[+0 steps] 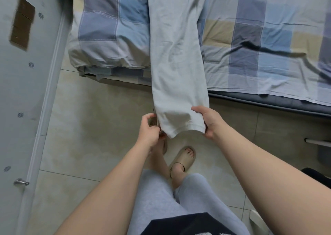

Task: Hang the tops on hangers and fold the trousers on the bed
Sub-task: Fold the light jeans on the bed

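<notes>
Lengthwise, pale grey trousers (177, 59) overhang bed (268, 43).

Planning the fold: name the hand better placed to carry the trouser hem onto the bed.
Probably right: the right hand grips the trousers at the hem, closer to the bed; the left hand pinches lower.

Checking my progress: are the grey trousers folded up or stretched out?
Stretched out: the trousers lie lengthwise across the bed, with the hem end past its edge, held by the left hand and right hand.
</notes>
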### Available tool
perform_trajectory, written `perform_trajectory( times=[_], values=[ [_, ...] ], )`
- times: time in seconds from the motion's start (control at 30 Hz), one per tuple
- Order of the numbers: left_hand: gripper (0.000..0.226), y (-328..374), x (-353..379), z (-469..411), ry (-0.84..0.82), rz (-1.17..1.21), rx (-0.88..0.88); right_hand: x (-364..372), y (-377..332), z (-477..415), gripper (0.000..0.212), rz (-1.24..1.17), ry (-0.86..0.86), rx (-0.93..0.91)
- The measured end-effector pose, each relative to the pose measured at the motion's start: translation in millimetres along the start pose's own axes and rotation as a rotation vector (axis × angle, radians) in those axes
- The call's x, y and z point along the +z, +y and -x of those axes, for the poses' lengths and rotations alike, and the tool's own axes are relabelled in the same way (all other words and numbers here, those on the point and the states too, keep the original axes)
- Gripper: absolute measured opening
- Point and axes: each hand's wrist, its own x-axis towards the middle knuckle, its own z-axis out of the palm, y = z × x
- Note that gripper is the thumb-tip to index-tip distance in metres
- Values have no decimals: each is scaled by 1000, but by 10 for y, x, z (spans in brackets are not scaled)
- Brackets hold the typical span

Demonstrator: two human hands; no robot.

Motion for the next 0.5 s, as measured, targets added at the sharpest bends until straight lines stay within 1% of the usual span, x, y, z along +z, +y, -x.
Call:
perform_trajectory(
  times=[0.1,0.17,0.23,0.27,0.3,0.33,0.37,0.43,0.47,0.5],
  values=[
    [41,67,19,53,-63,-63,-5,14,67,50,22,-57,4,-40],
    [35,176,58,104,-71,-84,-39,19,71,104,13,-104,-11,-25],
    [20,260,63,135,-49,13,-79,10,60,149,4,-101,-22,-3],
    [23,289,54,154,-70,58,-95,4,61,170,3,-74,-18,-7],
    [40,321,44,184,-109,64,-97,-5,62,180,3,-24,-6,-27],
    [54,329,33,193,-139,37,-79,-1,61,201,3,30,10,-50],
    [58,333,24,210,-131,-27,-40,-1,59,210,8,75,27,-74],
    [50,308,7,220,-59,-95,42,-19,60,216,16,101,36,-75],
    [41,318,-1,239,-39,-46,47,-29,56,234,16,93,31,-60],
    [31,342,-5,271,-49,60,19,-47,53,250,16,76,21,-43]
  ],
)
